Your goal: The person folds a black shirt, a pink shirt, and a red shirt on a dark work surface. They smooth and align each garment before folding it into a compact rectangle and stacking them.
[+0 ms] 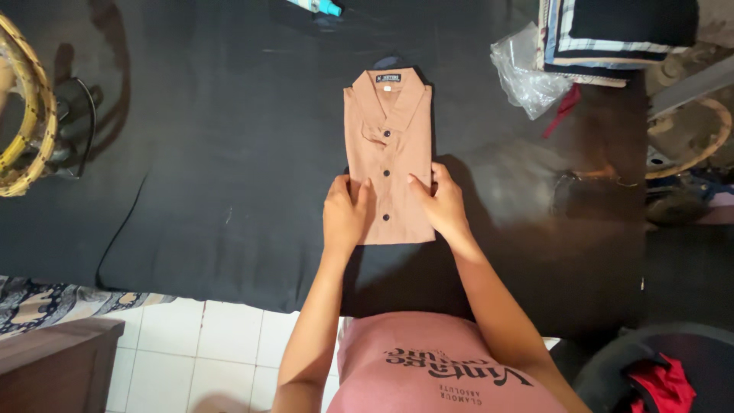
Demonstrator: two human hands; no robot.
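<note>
A folded tan button-up shirt [388, 134] lies collar-away on a black cloth-covered table [214, 153]. My left hand [345, 214] rests flat on the shirt's lower left part, fingers on the fabric. My right hand [439, 200] presses on the lower right part, fingers spread over the edge. Both hands lie on the shirt and neither lifts it.
A crumpled clear plastic bag [527, 73] and a stack of folded clothes [619, 34] sit at the back right. A woven basket rim [30, 115] and an iron with its cord [76, 115] are at the left. White floor tiles [206, 344] show below the table edge.
</note>
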